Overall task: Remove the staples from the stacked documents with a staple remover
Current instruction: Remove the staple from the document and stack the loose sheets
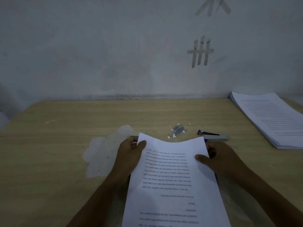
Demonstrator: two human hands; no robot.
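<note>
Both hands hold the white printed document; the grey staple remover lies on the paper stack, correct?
No. The head view shows the grey staple remover on the wooden table, left of the white paper stack; left hand and right hand do hold the white printed document.

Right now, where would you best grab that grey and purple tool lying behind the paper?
Take its grey body from above with the right hand, nearest once it frees the document: the staple remover lies flat, long axis left to right, dark metal end pointing left.
</note>
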